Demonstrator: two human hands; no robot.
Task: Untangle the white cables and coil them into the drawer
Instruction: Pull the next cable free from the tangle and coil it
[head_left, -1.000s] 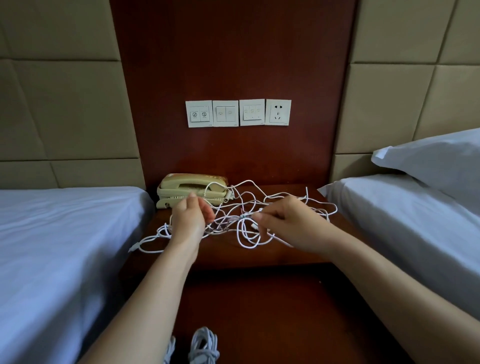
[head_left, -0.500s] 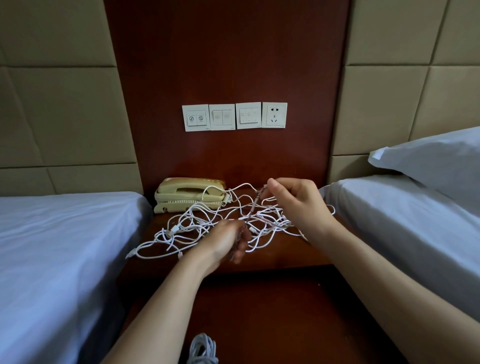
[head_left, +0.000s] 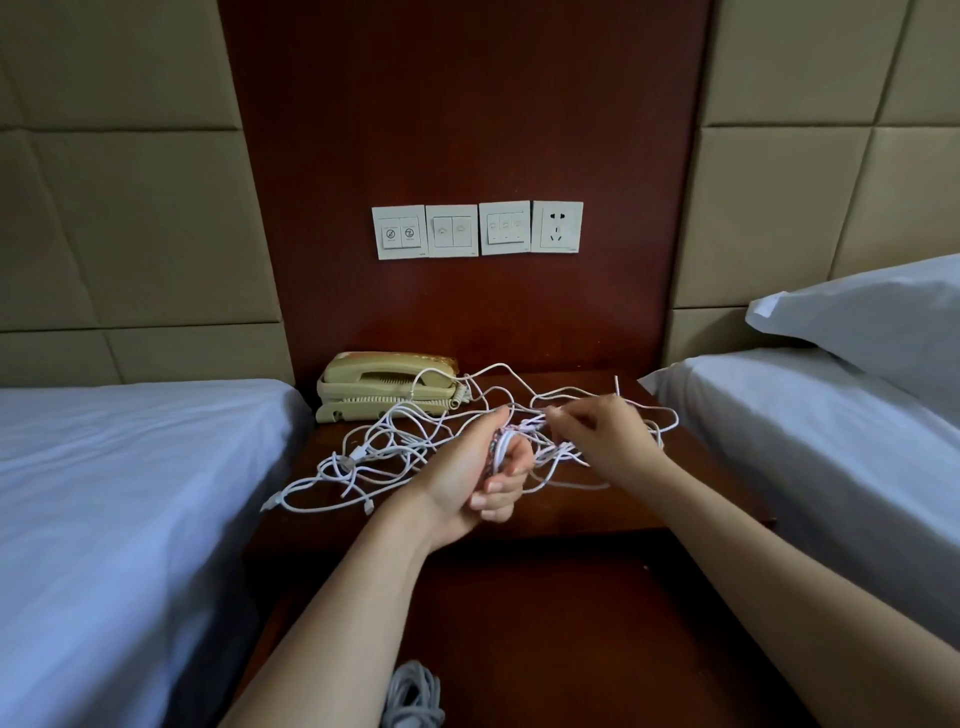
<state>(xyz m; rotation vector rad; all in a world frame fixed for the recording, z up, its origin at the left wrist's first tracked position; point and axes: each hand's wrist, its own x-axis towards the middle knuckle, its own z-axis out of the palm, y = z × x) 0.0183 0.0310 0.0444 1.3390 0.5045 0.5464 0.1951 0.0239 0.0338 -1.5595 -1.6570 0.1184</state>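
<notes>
A tangle of thin white cables (head_left: 384, 452) sprawls over the dark wooden nightstand (head_left: 639, 509). My left hand (head_left: 478, 473) is closed around a small bundle of cable loops, palm turned toward me. My right hand (head_left: 602, 436) pinches a strand just right of that bundle, fingertips almost touching the left hand. Loose ends with connectors lie at the front left of the tangle. Below, the open drawer (head_left: 545, 649) shows a coiled white cable (head_left: 413, 696) at the bottom edge.
A beige corded telephone (head_left: 384, 387) sits at the back left of the nightstand, with one cable draped over it. Beds with pale sheets flank both sides (head_left: 114, 509) (head_left: 810, 457). A pillow (head_left: 872, 317) lies on the right bed. Wall switches and a socket (head_left: 478, 228) hang above.
My left hand has turned palm-up and now grips a gathered bundle of loops. My right hand came down from its raised pull and moved in close to the left hand.
</notes>
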